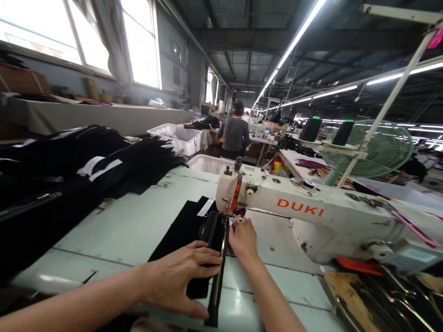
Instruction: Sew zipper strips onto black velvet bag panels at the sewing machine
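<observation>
Your left hand (pixel 180 276) presses flat, fingers spread, on the black fabric piece (pixel 187 235); your right hand (pixel 244 240) pinches its zipper strip (pixel 218 272) just below the needle. Seam barely begun, most strip unsewn.

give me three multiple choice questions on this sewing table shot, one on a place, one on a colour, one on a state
1. Where does the left hand lie?
A. flat on the black fabric
B. on the green fan
C. inside a white bin

2. What colour is the lettering on the sewing machine?
A. blue
B. orange-red
C. black

3. How is the right hand placed?
A. raised in the air
B. at the fabric just before the needle area
C. resting on the stacked black pieces

Answers: 1 A, the palm and fingers press down on the dark cloth. 2 B, the word on the white arm is orange-red. 3 B, the fingers sit by the presser foot, low on the table.
</observation>
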A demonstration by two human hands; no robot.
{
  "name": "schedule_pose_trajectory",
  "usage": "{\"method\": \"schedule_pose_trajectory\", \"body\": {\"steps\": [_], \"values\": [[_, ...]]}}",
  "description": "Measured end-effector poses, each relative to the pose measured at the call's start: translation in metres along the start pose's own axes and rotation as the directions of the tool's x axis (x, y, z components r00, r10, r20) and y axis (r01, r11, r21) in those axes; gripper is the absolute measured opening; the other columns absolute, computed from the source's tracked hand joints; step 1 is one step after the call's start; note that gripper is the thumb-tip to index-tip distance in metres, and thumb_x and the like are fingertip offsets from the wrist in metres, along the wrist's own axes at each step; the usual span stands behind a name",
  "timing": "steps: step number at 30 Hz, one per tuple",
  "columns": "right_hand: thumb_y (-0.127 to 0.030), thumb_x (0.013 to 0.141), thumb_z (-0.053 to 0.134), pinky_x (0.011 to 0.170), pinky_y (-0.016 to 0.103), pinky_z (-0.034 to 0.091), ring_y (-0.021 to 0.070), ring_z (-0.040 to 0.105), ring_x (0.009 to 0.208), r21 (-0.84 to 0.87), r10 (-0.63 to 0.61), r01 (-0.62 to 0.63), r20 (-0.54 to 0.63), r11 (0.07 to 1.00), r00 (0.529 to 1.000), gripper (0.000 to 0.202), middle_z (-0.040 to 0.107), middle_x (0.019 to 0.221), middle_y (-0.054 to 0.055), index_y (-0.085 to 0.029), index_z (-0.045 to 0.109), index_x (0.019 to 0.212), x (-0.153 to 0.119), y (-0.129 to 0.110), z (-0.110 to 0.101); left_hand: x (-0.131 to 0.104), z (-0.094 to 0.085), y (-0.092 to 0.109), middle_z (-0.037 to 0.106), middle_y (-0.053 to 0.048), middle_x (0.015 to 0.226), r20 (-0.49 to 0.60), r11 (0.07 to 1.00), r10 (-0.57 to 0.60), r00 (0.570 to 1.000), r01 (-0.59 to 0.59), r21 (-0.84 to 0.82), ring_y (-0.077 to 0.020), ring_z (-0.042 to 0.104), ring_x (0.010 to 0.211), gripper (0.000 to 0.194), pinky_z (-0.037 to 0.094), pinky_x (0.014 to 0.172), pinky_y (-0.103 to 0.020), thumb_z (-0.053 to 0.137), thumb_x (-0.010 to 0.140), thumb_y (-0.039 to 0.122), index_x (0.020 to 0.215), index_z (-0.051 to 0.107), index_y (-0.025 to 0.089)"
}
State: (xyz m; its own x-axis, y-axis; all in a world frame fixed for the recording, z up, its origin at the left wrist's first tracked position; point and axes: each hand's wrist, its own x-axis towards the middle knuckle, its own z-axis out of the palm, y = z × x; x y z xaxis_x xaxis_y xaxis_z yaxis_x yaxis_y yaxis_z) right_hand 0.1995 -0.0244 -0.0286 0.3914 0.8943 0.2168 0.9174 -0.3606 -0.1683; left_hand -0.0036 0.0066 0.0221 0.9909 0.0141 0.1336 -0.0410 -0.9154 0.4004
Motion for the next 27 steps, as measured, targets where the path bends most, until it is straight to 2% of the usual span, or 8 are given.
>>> {"method": "schedule_pose_trajectory", "body": {"steps": [5,8,12,16,19,22,25,27], "values": [[-0.024,0.099,0.059,0.088,0.039,0.051,0.0207,0.062,0.100,-0.050,0.012,-0.012,-0.013,0.999,1.000,0.012,0.066,0.095,0.003,-0.015,0.065,0.095,-0.008,0.001,0.007,-0.001,0.011,-0.006,0.064,-0.015,0.132,-0.065,0.999,0.049,0.997,-0.050,-0.014,-0.0310,0.059,0.124,0.058,0.036,0.113,-0.045,0.075,0.080,0.048,0.127,0.065,0.016],[-0.028,0.099,0.061,0.089,0.041,0.051,0.0216,0.062,0.103,-0.038,-0.008,0.006,-0.040,0.999,0.999,0.014,0.066,0.100,0.004,-0.015,0.065,0.096,0.005,0.000,0.015,-0.001,0.015,-0.008,0.065,-0.016,0.131,-0.078,0.997,0.079,0.994,-0.080,-0.004,-0.0320,0.060,0.121,0.057,0.039,0.110,-0.045,0.074,0.080,0.051,0.125,0.065,0.016],[-0.030,0.098,0.064,0.093,0.043,0.051,0.0214,0.061,0.105,0.021,-0.081,0.083,-0.100,0.996,0.992,0.013,0.065,0.109,0.005,-0.017,0.065,0.100,0.031,0.009,0.025,-0.002,0.016,-0.009,0.063,-0.015,0.133,-0.072,0.998,0.060,0.996,-0.060,0.000,-0.0328,0.058,0.124,0.060,0.035,0.113,-0.045,0.074,0.081,0.051,0.128,0.064,0.017],[-0.025,0.098,0.060,0.091,0.042,0.052,0.0221,0.063,0.101,0.076,-0.194,0.211,-0.187,0.974,0.963,0.011,0.065,0.102,0.006,-0.014,0.063,0.099,0.020,0.033,0.025,-0.007,0.017,-0.007,0.062,-0.012,0.134,-0.105,1.000,0.026,0.994,-0.026,0.005,-0.0311,0.058,0.123,0.064,0.032,0.115,-0.044,0.075,0.079,0.055,0.130,0.062,0.020],[-0.016,0.097,0.047,0.097,0.042,0.051,0.0241,0.057,0.115,0.103,-0.377,0.409,-0.239,0.907,0.895,0.022,0.062,0.117,0.012,-0.016,0.058,0.116,-0.006,0.045,0.021,-0.011,0.017,-0.004,0.064,-0.011,0.122,-0.118,0.999,-0.012,0.993,0.017,0.042,-0.0292,0.061,0.109,0.069,0.044,0.102,-0.039,0.078,0.072,0.060,0.126,0.064,0.020],[-0.008,0.093,0.040,0.105,0.044,0.047,0.0208,0.055,0.120,0.120,-0.562,0.598,-0.238,0.792,0.792,0.037,0.061,0.126,0.007,-0.021,0.053,0.124,-0.022,0.049,0.022,-0.012,0.018,-0.005,0.063,-0.011,0.114,-0.116,0.995,-0.032,0.993,0.042,0.087,-0.0289,0.060,0.102,0.069,0.047,0.096,-0.038,0.076,0.073,0.061,0.126,0.063,0.019],[-0.005,0.091,0.036,0.104,0.050,0.048,0.0222,0.058,0.120,0.108,-0.625,0.664,-0.255,0.740,0.738,0.043,0.062,0.128,0.007,-0.021,0.052,0.127,-0.022,0.048,0.028,-0.009,0.018,-0.011,0.064,-0.011,0.113,-0.133,0.996,0.011,0.991,0.002,0.093,-0.0291,0.061,0.100,0.065,0.044,0.100,-0.040,0.072,0.075,0.059,0.125,0.062,0.018],[-0.006,0.091,0.037,0.098,0.048,0.052,0.0235,0.059,0.119,0.034,-0.657,0.695,-0.296,0.718,0.694,0.044,0.061,0.131,0.009,-0.019,0.049,0.131,-0.016,0.049,0.035,-0.005,0.016,-0.016,0.065,-0.010,0.109,-0.134,0.995,0.033,0.990,-0.019,0.098,-0.0278,0.061,0.097,0.059,0.042,0.102,-0.040,0.069,0.078,0.056,0.122,0.063,0.017]]}}
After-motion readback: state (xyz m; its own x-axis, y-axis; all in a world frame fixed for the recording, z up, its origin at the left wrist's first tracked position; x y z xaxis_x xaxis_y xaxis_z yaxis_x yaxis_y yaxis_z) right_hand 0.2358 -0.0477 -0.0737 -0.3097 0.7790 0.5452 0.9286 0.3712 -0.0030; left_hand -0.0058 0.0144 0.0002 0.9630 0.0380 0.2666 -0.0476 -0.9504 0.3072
